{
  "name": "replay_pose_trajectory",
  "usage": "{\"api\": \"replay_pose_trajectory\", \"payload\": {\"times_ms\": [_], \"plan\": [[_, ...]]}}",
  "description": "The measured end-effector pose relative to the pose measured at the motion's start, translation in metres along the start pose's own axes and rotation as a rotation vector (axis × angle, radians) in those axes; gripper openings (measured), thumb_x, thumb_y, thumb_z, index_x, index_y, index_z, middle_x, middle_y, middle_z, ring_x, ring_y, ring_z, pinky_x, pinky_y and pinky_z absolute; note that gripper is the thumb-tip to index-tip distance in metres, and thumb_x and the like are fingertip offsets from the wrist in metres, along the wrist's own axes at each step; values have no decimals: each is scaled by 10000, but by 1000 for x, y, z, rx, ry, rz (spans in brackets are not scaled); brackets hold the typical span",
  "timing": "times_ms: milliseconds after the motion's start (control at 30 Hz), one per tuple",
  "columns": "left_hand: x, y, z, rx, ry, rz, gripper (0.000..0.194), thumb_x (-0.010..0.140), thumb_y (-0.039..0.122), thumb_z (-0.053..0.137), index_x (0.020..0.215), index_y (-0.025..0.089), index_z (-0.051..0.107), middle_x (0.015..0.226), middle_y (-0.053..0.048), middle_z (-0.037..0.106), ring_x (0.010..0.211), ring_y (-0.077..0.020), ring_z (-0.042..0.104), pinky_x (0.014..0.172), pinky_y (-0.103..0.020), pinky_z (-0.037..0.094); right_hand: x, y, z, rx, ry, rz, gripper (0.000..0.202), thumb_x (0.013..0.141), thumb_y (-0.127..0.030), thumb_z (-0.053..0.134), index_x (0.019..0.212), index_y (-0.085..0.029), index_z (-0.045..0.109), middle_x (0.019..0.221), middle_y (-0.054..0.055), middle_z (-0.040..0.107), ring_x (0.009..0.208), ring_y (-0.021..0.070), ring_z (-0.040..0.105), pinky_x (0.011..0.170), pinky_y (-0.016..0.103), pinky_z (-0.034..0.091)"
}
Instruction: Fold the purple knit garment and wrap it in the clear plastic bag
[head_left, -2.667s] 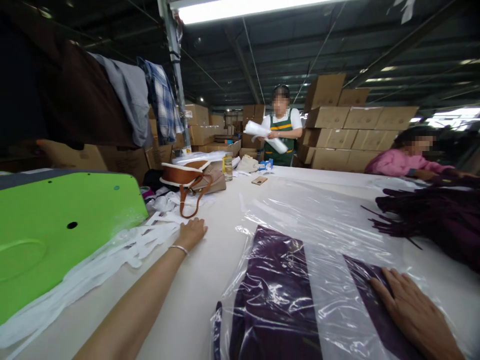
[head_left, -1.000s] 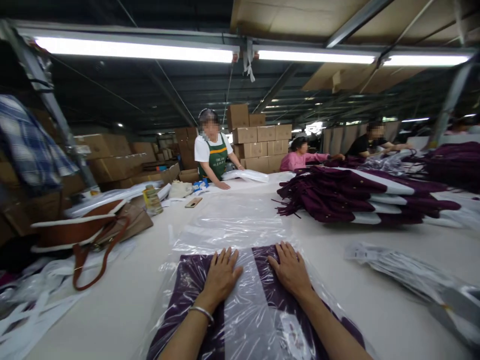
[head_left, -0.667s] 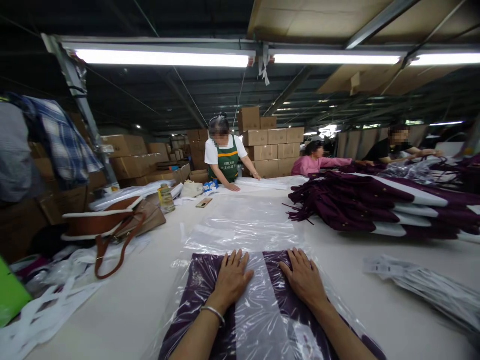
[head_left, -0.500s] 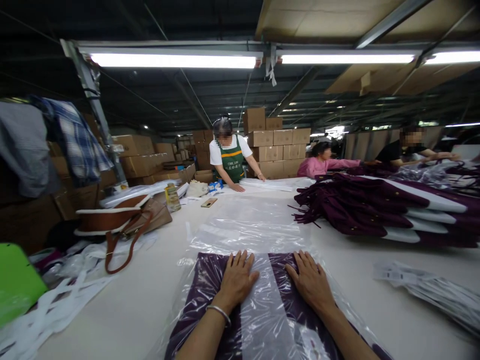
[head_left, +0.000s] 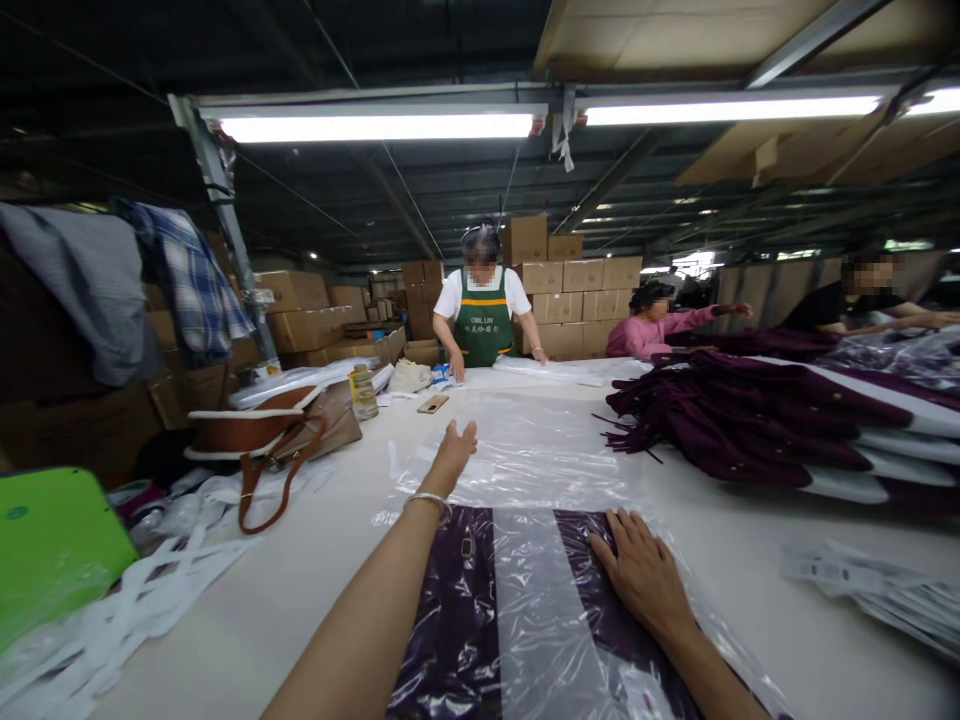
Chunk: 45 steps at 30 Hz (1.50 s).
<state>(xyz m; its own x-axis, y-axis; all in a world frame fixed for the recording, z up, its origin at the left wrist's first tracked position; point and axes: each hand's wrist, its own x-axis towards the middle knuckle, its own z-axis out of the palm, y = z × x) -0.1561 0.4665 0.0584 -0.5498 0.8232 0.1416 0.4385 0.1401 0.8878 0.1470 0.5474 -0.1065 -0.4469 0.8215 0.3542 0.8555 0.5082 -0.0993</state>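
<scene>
In front of me on the table lies a folded dark purple garment [head_left: 457, 610] inside a clear plastic bag [head_left: 525, 470]. A pale strip [head_left: 529, 600] runs down its middle, and a small buckle shows through the film. My right hand [head_left: 646, 572] rests flat on the bag's right side, fingers spread, holding nothing. Stretched forward over the bag's far left part is my left hand [head_left: 454, 452], seen edge-on with thumb and fingers apart; nothing shows in it. A bracelet [head_left: 429, 500] circles that wrist.
Purple garments [head_left: 750, 420] are piled at the right, above a bundle of tags [head_left: 877, 590]. A brown handbag [head_left: 255, 435], a jar [head_left: 363, 392] and a phone [head_left: 433, 403] lie left. Across the table stands a person in a green apron [head_left: 486, 325]; two others work at the right.
My left hand has lifted off the bagged garment and reached forward. My right hand stays flat on it. The view has turned slightly left, and the person opposite stands more upright.
</scene>
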Motion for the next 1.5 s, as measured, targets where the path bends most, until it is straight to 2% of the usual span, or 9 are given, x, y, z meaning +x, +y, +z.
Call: {"api": "replay_pose_trajectory", "payload": {"times_ms": [133, 300, 533, 833, 1033, 1133, 1233, 1333, 1500], "plan": [[4, 11, -13, -235, 26, -106, 707, 954, 550, 325, 1476, 124, 111, 1243, -231, 620, 996, -216, 688, 820, -331, 537, 2, 1, 6, 9, 13, 21, 669, 943, -556, 314, 1461, -143, 404, 1548, 110, 360, 1461, 295, 224, 1139, 526, 247], [-11, 8, -11, -406, 41, -160, 630, 947, 518, 413, 1421, 139, 244, 1161, -210, 649, 861, -187, 694, 749, -310, 542, 0, 1, 5, -16, 16, -14, 623, 944, -541, 325, 1447, -190, 433, 1550, 105, 359, 1459, 296, 236, 1124, 525, 264], [-19, -11, -2, -484, 27, -210, 461, 944, 488, 452, 1261, 155, 415, 1059, -174, 675, 760, -167, 685, 686, -286, 536, 1, -1, 2, 1, 19, 12, 651, 954, -543, 308, 1455, -142, 415, 1541, 112, 374, 1457, 293, 240, 1133, 515, 265], [-23, -27, 8, -554, 13, -229, 419, 920, 505, 505, 1188, 184, 473, 977, -141, 700, 758, -182, 697, 672, -284, 544, 0, 0, 2, -16, 19, -10, 625, 955, -555, 305, 1434, -182, 452, 1540, 112, 375, 1455, 300, 246, 1128, 527, 268], [-38, -65, 21, -647, 44, -262, 378, 922, 451, 531, 1140, 143, 500, 873, -135, 694, 683, -181, 691, 683, -312, 568, 0, 0, 0, -9, 4, -9, 602, 956, -533, 305, 1434, -198, 451, 1544, 105, 370, 1452, 296, 253, 1131, 527, 261], [-53, -87, 25, -753, 88, -275, 368, 951, 393, 491, 1200, 127, 448, 954, -156, 678, 757, -179, 706, 771, -320, 585, -1, 0, -1, -11, 5, -15, 592, 957, -531, 301, 1429, -209, 457, 1545, 102, 368, 1455, 294, 250, 1130, 524, 264], [-57, -92, 20, -872, 106, -294, 477, 952, 452, 457, 1288, 120, 389, 1152, -221, 629, 896, -203, 712, 857, -341, 585, -1, 1, 2, -15, 17, -24, 614, 957, -526, 302, 1446, -179, 431, 1548, 113, 359, 1459, 292, 238, 1134, 510, 263], [-47, -80, 5, -955, 124, -317, 661, 926, 565, 420, 1398, 121, 291, 1368, -280, 489, 1121, -266, 648, 900, -384, 579, 0, 2, 4, -25, 23, -24, 637, 956, -524, 296, 1459, -151, 409, 1546, 122, 361, 1461, 292, 231, 1135, 506, 266], [-5, -45, -15, -979, 189, -301, 780, 863, 627, 497, 1455, 172, 270, 1542, -260, 278, 1414, -329, 360, 1001, -471, 506, -1, 1, 1, -22, 16, -40, 597, 954, -530, 281, 1420, -205, 465, 1536, 103, 380, 1459, 294, 237, 1128, 524, 270]]}}
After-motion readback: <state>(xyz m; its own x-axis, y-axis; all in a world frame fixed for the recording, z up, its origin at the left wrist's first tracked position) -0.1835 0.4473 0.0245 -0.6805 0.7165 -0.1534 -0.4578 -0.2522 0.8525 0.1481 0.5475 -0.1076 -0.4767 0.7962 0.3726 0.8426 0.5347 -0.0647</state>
